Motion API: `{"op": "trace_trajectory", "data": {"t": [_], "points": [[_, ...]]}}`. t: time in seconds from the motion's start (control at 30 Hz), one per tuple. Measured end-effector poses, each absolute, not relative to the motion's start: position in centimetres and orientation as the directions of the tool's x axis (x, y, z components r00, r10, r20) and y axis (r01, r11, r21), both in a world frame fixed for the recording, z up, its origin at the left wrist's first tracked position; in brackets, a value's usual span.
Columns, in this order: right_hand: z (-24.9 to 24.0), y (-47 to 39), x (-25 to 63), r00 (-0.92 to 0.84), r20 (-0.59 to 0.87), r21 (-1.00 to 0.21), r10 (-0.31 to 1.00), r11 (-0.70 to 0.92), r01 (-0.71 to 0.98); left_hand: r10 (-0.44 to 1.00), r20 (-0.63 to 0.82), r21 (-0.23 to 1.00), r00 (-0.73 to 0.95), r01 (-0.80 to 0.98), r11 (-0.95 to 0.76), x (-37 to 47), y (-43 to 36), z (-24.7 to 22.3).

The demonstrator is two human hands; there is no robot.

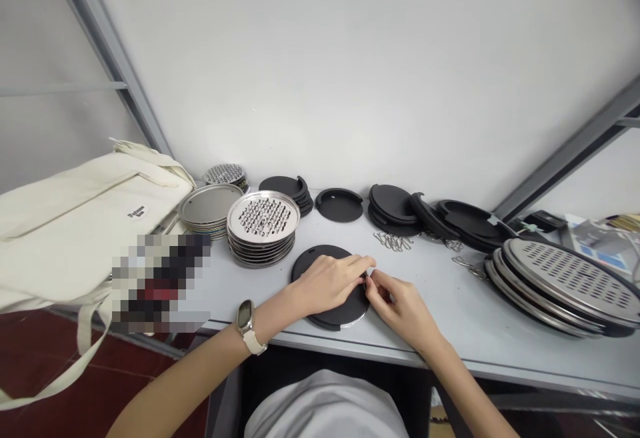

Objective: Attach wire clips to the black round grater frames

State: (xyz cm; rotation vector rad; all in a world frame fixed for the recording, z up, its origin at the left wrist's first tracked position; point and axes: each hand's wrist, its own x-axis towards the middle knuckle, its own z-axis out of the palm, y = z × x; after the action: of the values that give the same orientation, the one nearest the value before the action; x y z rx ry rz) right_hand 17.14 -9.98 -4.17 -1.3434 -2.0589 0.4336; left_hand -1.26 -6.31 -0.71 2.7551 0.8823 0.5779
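Observation:
A round black cover point(315, 268) lies flat near the table's front edge, with a shiny metal rim showing at its lower right. Across its top rests my left hand point(333, 283), fingers bent over the right edge and holding it. At that same edge my right hand point(395, 301) pinches a thin bit of metal between thumb and forefinger, apparently a wire clip point(367, 283), mostly hidden by the fingertips. Loose wire clips point(394, 242) are piled just beyond, with more clips point(469, 267) farther right.
Perforated metal grater discs point(263, 218) are stacked left, beside plain metal discs point(211, 206). Black covers point(339, 205) line the wall, and larger slotted grater discs point(565, 278) lean in a stack at right. A cream bag point(90, 218) occupies the left end.

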Motion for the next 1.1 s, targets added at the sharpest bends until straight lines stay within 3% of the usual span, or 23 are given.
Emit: {"op": "trace_trajectory", "data": {"t": [0.73,1.1], "points": [[-4.31,-9.99,17.14,-0.248,0.411,-0.5,0.877,0.444,0.744,0.589,0.264,0.274,0.764,0.526,-0.805,-1.14,-6.54,-0.33],[-3.81,-10.21,17.12,-0.144,0.421,-0.598,0.895,0.394,0.698,0.657,0.252,0.26,0.711,0.604,-0.753,-1.36,-6.28,-0.36]]}}
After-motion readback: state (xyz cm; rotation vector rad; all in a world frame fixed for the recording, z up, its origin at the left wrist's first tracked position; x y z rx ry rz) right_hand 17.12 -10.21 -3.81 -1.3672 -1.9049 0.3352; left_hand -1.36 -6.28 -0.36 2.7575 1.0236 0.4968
